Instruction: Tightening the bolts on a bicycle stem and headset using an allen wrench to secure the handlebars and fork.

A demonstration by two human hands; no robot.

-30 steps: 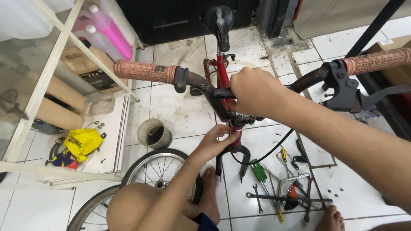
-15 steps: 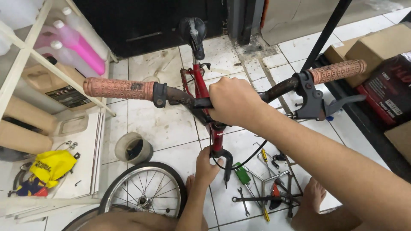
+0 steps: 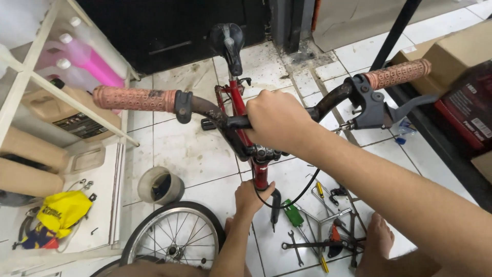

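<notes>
1. My right hand (image 3: 277, 120) was wrapped over the middle of the handlebar (image 3: 215, 115), grip fully closed on the bar right by the stem, which looked like the way to keep the front end from flopping sideways.
2. My left hand (image 3: 251, 197) sat lower, at about 6 o'clock from the right one, fingers curled loosely against the red fork (image 3: 260, 177). Couldn't tell if it actually clamped anything; it read more like a steadying touch.
3. The small red bike (image 3: 236, 97) stood on the tiled floor (image 3: 189, 149) with its saddle (image 3: 228, 41) out at 12 o'clock, so I was working from the front.
4. A loose wheel (image 3: 177, 238) lay at 7 o'clock of the fork, apart from the frame.
5. Wrenches and screwdrivers (image 3: 318, 236) were scattered at 5 o'clock, near my bare foot (image 3: 376, 246), handy for reaching.
6. A grey cup-shaped pot (image 3: 160, 185) sat at 9 o'clock of the fork, with pink bottles (image 3: 92, 61) on the shelf rack at 10 o'clock.
</notes>
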